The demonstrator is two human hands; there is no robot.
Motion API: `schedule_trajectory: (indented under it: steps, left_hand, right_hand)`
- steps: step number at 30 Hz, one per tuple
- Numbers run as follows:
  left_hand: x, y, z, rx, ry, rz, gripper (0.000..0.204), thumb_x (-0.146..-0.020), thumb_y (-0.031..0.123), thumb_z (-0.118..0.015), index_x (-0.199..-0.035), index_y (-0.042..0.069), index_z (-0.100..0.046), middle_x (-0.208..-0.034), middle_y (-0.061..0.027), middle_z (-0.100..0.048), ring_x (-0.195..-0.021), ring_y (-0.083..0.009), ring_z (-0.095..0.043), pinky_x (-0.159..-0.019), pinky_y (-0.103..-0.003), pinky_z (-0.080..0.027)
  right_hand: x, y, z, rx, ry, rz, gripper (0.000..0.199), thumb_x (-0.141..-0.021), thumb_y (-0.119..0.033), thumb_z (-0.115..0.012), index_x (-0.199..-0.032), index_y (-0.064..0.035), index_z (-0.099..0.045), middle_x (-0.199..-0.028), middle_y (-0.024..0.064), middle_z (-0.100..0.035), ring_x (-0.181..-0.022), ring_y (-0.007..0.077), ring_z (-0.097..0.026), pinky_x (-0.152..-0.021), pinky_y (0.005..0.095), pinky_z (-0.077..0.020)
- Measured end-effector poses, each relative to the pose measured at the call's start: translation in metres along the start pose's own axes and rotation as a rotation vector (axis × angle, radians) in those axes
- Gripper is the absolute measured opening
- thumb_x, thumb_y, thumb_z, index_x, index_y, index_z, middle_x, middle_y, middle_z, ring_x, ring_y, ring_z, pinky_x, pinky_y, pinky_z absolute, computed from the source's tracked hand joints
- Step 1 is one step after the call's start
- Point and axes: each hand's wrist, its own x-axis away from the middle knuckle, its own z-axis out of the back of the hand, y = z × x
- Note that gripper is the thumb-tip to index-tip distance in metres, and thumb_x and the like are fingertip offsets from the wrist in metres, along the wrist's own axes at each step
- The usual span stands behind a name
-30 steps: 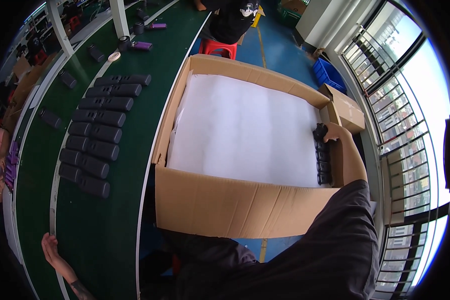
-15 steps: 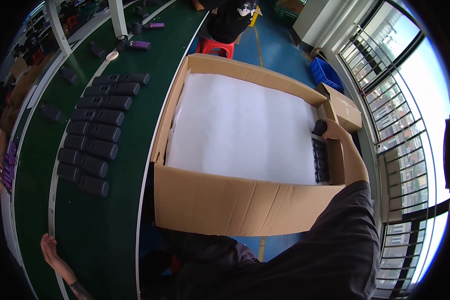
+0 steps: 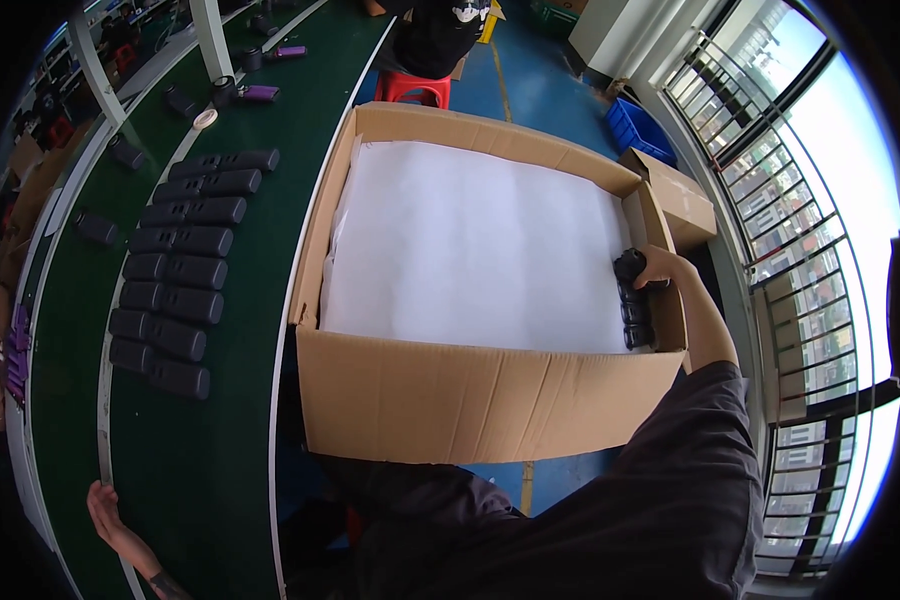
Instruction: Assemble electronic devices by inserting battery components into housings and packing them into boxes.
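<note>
My right hand [image 3: 658, 266] reaches inside the right wall of a large open cardboard box [image 3: 490, 400], with its fingers closed on a dark rounded device [image 3: 629, 264]. Directly below it, several similar black devices [image 3: 637, 334] stand in a column along the right end of the box. A white foam sheet [image 3: 470, 250] covers most of the box's contents. At the lower left, my left hand [image 3: 107, 512] lies on the green table beside a metal strip, fingers stretched out and holding nothing.
Several dark elongated devices [image 3: 192, 241] lie in a row on the green table [image 3: 230, 470]. A tape roll [image 3: 205, 119] and purple-handled devices [image 3: 260, 93] lie farther up. Past the box are a red stool [image 3: 415, 88], a seated person, a smaller carton [image 3: 675, 205] and a blue crate [image 3: 640, 130].
My right hand has moved nearer to me with the dark device, and it now sits against the column of devices. My left hand has barely moved. The whole view has shifted slightly.
</note>
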Motion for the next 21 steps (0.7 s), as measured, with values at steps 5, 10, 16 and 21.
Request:
schedule_trajectory:
  steps: [5, 10, 16, 21]
  left_hand:
    - [-0.002, 0.000, 0.000, -0.012, 0.001, 0.000, 0.044, -0.109, 0.030, -0.038, -0.132, -0.001, -0.056, -0.111, -0.0077, -0.062, -0.105, -0.0170, -0.057, -0.102, -0.031, -0.042]
    - [-0.002, -0.003, 0.000, -0.008, -0.002, 0.004, 0.043, -0.109, 0.031, -0.037, -0.132, -0.001, -0.057, -0.111, -0.0076, -0.062, -0.104, -0.0169, -0.057, -0.102, -0.031, -0.042]
    - [0.000, -0.001, 0.005, -0.017, -0.006, -0.002, 0.043, -0.110, 0.031, -0.037, -0.130, -0.001, -0.058, -0.111, -0.0076, -0.062, -0.104, -0.0166, -0.057, -0.102, -0.031, -0.042]
    - [-0.005, -0.003, -0.006, -0.016, -0.022, -0.003, 0.043, -0.110, 0.031, -0.037, -0.130, 0.000, -0.058, -0.110, -0.0076, -0.062, -0.104, -0.0165, -0.057, -0.101, -0.031, -0.042]
  right_hand:
    - [-0.008, 0.018, -0.019, -0.048, 0.116, 0.098, 0.075, -0.058, -0.016, -0.090, -0.124, 0.0009, -0.060, -0.113, 0.0139, -0.069, -0.097, 0.0285, -0.062, -0.096, 0.0358, -0.0516]
    - [0.018, -0.002, -0.018, 0.004, 0.316, 0.093, 0.076, -0.058, -0.014, -0.090, -0.126, -0.0004, -0.060, -0.115, 0.0146, -0.069, -0.099, 0.0290, -0.062, -0.100, 0.0363, -0.0503]
    - [0.039, -0.013, -0.006, -0.122, 0.353, 0.041, 0.074, -0.059, -0.013, -0.091, -0.126, -0.0012, -0.061, -0.116, 0.0142, -0.070, -0.099, 0.0284, -0.063, -0.100, 0.0361, -0.0506]
    - [0.044, 0.004, -0.008, -0.127, 0.082, -0.082, 0.067, -0.059, -0.014, -0.091, -0.119, -0.0011, -0.064, -0.110, 0.0124, -0.071, -0.096, 0.0273, -0.064, -0.095, 0.0356, -0.0524]
